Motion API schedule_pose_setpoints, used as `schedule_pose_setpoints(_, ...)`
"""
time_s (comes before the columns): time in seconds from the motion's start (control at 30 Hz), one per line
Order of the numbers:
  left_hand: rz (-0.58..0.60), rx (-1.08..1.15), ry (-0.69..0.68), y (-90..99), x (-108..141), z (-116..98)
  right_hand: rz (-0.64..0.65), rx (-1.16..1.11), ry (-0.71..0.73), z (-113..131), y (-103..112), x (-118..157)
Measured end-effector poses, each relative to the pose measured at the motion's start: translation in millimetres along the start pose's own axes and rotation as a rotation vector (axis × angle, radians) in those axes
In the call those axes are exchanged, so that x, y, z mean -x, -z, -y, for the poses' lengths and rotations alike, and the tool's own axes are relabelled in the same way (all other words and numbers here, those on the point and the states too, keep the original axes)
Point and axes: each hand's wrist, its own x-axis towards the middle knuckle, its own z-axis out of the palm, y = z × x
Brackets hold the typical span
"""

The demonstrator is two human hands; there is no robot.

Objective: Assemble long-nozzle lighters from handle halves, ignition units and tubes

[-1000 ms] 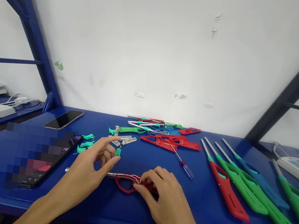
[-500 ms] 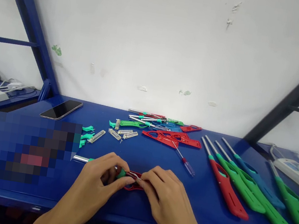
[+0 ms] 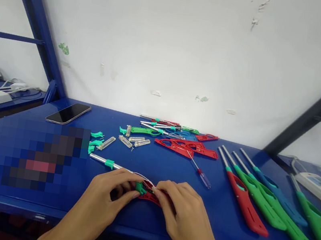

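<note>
Near the table's front edge, my left hand (image 3: 105,198) pinches a green plastic trigger (image 3: 140,188) between thumb and index finger. Beneath it lies a red lighter shell half (image 3: 149,198), mostly covered by my fingers. My right hand (image 3: 185,209) has its thumb and fingers closed on the shell's right part, where thin wires (image 3: 147,178) run in; its exact grip is hidden. Beyond my left hand extends a metal lighter tube (image 3: 97,159) with a green collar (image 3: 109,163), from which the wires lead rightward.
Closed lighters, including a red one (image 3: 245,202), lie at right. A screwdriver (image 3: 203,178) rests by red shell halves (image 3: 174,146). Clear fuel tanks (image 3: 107,143), green triggers (image 3: 97,134) and a phone (image 3: 69,113) are farther left. Tubes and shells are heaped near the wall.
The metal tube and its green collar now show fully beyond my left hand, and the wires arch above the shell. The green trigger has turned in my left fingertips. The view has shifted slightly.
</note>
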Motion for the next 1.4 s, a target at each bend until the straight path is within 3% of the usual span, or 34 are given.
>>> schedule_pose_setpoints(0.3, -0.034, 0.01, 0.045, -0.1, 0.3, 2.1, -0.007, -0.023, 0.008, 0.9, -0.2, 0.9)
schedule_pose_setpoints(0.47, -0.09, -0.107, -0.065, -5.2, 0.1, 11.7, 0.044, -0.069, -0.047, -0.2, -2.3, 2.5)
schedule_pose_setpoints(0.6, -0.161, -0.149, -0.132, -9.5, 0.6, 20.4, 0.011, -0.048, -0.027, -0.3, -4.2, 2.0)
schedule_pose_setpoints(0.8, -0.114, -0.148, -0.119, -8.6, 3.7, 16.8, -0.067, -0.009, -0.032, -1.1, -5.1, 0.8)
schedule_pose_setpoints(1.0, -0.168, -0.167, -0.081, -8.1, 3.8, 11.6, -0.092, -0.005, -0.042, -0.9, -3.2, 1.4)
schedule_pose_setpoints(1.23, -0.145, -0.17, -0.109, -7.8, 3.9, 11.6, -0.145, -0.05, -0.05, 0.5, -1.9, 1.4)
schedule_pose_setpoints(1.4, -0.125, -0.171, -0.121, -7.0, 2.5, 10.9, -0.096, -0.06, -0.04, 1.0, -1.3, 1.7)
